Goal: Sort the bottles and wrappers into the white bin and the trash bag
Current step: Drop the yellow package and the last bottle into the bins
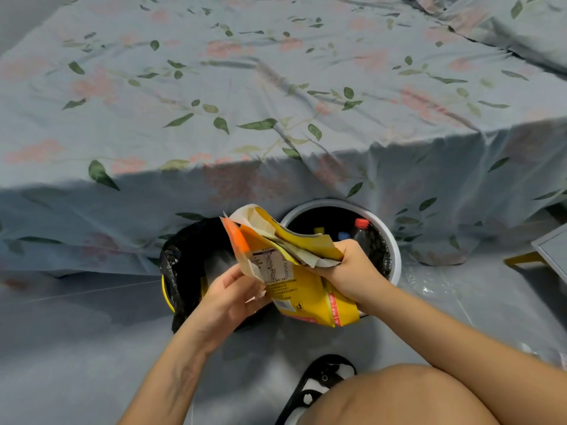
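Note:
My right hand (349, 268) grips a bunch of yellow and orange wrappers (288, 265) above the floor, between the two containers. My left hand (233, 292) pinches the lower left edge of the same bunch. Behind the wrappers on the left stands a yellow bucket lined with a black trash bag (181, 262), its mouth open. To the right stands the round white bin (395, 259), also lined in black. Inside it I see a dark bottle with a red cap (362, 231), a blue cap and a yellow cap.
A bed with a grey floral sheet (276, 102) fills the upper half and hangs down just behind both containers. A grey board on a yellow leg (549, 253) pokes in at the right. My knee (399, 397) and a black sandal (319, 384) are at the bottom.

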